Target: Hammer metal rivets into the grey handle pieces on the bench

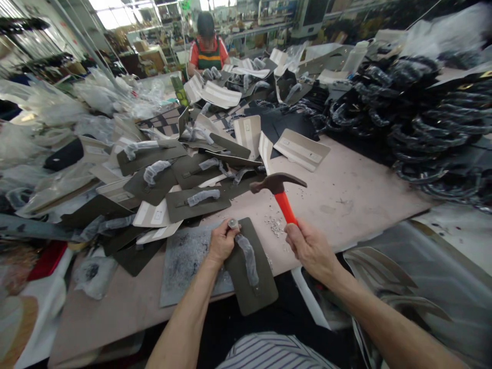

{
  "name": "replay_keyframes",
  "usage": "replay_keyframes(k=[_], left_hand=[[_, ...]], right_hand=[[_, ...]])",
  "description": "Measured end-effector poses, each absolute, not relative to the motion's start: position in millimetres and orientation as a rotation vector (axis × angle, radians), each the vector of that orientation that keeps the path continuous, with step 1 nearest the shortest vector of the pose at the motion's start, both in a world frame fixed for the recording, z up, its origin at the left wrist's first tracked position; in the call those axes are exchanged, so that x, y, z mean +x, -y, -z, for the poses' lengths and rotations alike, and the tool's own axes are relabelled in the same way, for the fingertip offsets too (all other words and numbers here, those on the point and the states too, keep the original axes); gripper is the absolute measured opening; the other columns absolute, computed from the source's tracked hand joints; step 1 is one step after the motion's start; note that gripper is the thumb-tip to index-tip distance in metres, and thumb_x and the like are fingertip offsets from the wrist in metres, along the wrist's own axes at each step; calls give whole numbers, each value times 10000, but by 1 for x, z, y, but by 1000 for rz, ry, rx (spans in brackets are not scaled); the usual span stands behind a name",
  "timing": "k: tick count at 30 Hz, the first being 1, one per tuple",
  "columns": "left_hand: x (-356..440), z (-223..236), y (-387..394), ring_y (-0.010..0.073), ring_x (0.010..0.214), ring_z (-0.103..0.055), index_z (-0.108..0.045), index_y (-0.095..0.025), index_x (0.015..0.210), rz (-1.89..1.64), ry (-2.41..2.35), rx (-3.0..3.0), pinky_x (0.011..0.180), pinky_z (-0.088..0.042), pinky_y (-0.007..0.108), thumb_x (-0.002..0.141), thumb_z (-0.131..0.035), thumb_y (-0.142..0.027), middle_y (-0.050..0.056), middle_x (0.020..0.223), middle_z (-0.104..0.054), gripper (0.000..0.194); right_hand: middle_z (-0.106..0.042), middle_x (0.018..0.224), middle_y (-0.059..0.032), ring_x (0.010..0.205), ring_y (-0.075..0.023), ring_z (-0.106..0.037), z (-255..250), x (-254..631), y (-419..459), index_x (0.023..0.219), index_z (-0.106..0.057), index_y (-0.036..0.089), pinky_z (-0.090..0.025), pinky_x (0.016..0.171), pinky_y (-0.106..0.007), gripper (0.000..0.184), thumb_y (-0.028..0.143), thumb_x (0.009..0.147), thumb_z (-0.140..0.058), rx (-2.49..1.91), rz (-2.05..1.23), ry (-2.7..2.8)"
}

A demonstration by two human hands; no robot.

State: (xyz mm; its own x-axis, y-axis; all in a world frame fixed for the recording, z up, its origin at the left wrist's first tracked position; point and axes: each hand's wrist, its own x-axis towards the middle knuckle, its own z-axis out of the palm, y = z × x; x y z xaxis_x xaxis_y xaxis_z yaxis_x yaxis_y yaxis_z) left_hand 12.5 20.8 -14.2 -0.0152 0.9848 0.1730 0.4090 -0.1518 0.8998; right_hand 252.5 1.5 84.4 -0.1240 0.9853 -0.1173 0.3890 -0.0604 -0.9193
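Note:
My right hand is wrapped round the orange handle of a claw hammer, its dark head raised above the table. My left hand grips a short metal punch upright, its round top showing and its lower end hidden. The punch stands over the upper end of a dark olive panel, beside the plastic-wrapped handle fixed to that panel. Under the panel's left side lies a scuffed grey metal plate. The panel's lower end hangs past the table's front edge.
Similar panels with wrapped handles pile up on the left and back. Small metal bits lie scattered on the table. Dark plastic-wrapped handles are heaped at right. Another person sits across the table. A plastic-lined bin stands at front right.

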Motion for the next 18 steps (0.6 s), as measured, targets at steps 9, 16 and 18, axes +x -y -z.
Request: replay_keyframes(k=[9, 16, 18], left_hand=[[12, 16, -16, 163, 753, -653, -659, -196, 958, -1094, -1496, 1733, 720, -494, 255, 883, -539, -204, 13, 820, -704, 142], [11, 16, -19, 167, 798, -661, -648, -197, 945, -1091, -1474, 1726, 749, -496, 253, 901, -524, -223, 27, 859, -709, 133], [10, 16, -18, 168, 771, -655, -656, -194, 950, -1071, -1494, 1742, 736, -494, 256, 890, -538, -221, 26, 832, -704, 135]], right_hand=[[-548, 574, 11, 451, -130, -453, -114, 256, -4, 823, -492, 210, -187, 492, -282, 242, 338, 996, -382, -1552, -401, 2497], [-552, 644, -3, 530, -144, -507, -156, 252, -1, 889, -474, 213, -329, 510, -263, 304, 419, 1014, -289, -1396, -231, 1809], [-546, 607, -13, 505, -154, -492, -134, 246, 1, 828, -463, 218, -296, 499, -276, 310, 409, 1005, -295, -1424, -258, 2030]])
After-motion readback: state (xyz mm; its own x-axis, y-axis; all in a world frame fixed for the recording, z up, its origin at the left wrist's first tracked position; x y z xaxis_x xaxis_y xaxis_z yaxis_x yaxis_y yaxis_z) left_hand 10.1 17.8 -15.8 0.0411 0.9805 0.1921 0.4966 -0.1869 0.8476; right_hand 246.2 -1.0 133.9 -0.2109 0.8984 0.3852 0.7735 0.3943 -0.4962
